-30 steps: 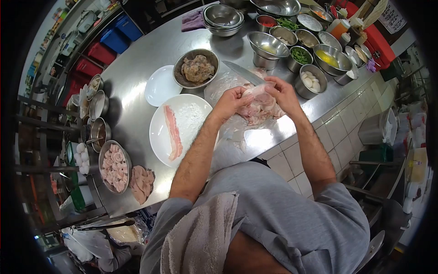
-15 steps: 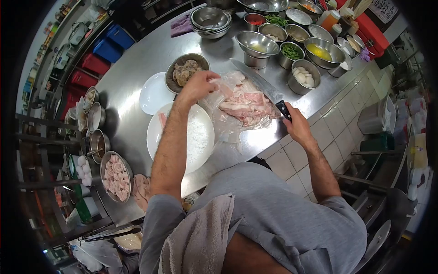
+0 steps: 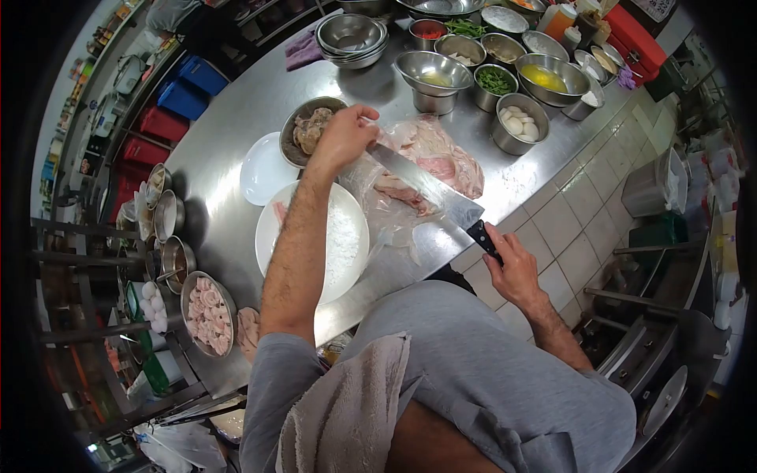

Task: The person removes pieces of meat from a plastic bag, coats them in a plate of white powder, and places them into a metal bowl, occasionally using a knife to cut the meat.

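Note:
My right hand (image 3: 512, 266) is closed round the black handle of a large knife (image 3: 430, 183). The blade points up and left across the raw meat (image 3: 441, 162), which lies on clear plastic (image 3: 378, 206). My left hand (image 3: 347, 135) is near the blade's tip, at the edge of a metal bowl (image 3: 293, 158) with brownish meat; its fingers are bent, and whether they hold anything is hidden. Under my left forearm is a white plate (image 3: 352, 272) with white powder and a pink strip.
A smaller white plate (image 3: 260, 169) sits left of the bowl. Stacked bowls (image 3: 352, 39), a bowl of yellow liquid (image 3: 554, 77) and white balls in a pot (image 3: 519, 126) stand beyond the meat. At left is a bowl of pink pieces (image 3: 210, 315). A person (image 3: 206, 31) stands at top left.
The knife has moved left, so its blade now crosses over the meat. My left hand has shifted slightly up, off the plastic. The meat lies more spread out than before.

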Tool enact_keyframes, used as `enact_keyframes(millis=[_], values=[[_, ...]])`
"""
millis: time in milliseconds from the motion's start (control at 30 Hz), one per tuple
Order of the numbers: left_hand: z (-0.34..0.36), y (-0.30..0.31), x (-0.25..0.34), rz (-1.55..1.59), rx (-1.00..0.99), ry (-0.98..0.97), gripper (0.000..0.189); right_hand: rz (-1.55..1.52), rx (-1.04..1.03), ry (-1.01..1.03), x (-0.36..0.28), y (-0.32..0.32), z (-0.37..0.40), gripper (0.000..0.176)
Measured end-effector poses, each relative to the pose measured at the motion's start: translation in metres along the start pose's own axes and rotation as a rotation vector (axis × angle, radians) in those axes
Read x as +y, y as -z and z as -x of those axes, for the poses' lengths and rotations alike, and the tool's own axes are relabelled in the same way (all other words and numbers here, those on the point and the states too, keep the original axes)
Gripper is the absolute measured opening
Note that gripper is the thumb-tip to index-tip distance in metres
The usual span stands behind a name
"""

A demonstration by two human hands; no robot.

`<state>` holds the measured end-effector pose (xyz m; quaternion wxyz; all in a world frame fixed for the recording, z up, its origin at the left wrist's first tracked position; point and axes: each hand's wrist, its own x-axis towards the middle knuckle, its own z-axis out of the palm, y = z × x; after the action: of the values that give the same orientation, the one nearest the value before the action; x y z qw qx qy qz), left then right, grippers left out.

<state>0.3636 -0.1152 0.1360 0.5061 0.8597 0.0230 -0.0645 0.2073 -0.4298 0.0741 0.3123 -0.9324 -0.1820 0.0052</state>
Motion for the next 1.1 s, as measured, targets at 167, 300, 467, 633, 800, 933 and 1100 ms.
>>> enact_keyframes(millis=[167,300,467,633,800,933,1100], values=[[0.011,-0.008,-0.031,-0.188,0.18,-0.107,0.036,0.062,0.065,0.022,-0.002,-0.001,-0.007,0.053],[0.026,-0.01,-0.037,0.103,0.215,0.025,0.032,0.042,0.066,0.046,-0.004,-0.001,-0.01,0.054],[0.025,-0.009,-0.071,0.485,0.016,0.083,0.019,-0.061,0.026,0.04,-0.007,0.002,-0.014,0.053],[0.015,-0.03,-0.055,0.8,0.236,-0.234,0.028,-0.217,-0.012,0.054,-0.011,0.003,-0.021,0.053],[0.003,-0.051,-0.044,1.125,0.354,-0.223,0.035,-0.27,0.003,0.066,-0.014,0.001,-0.027,0.052],[0.004,-0.064,-0.046,1.047,0.373,-0.118,0.041,-0.293,-0.003,0.014,-0.016,-0.004,-0.032,0.051],[0.0,-0.088,-0.057,0.878,0.628,-0.068,0.048,-0.268,-0.008,0.008,-0.016,-0.016,-0.041,0.052]])
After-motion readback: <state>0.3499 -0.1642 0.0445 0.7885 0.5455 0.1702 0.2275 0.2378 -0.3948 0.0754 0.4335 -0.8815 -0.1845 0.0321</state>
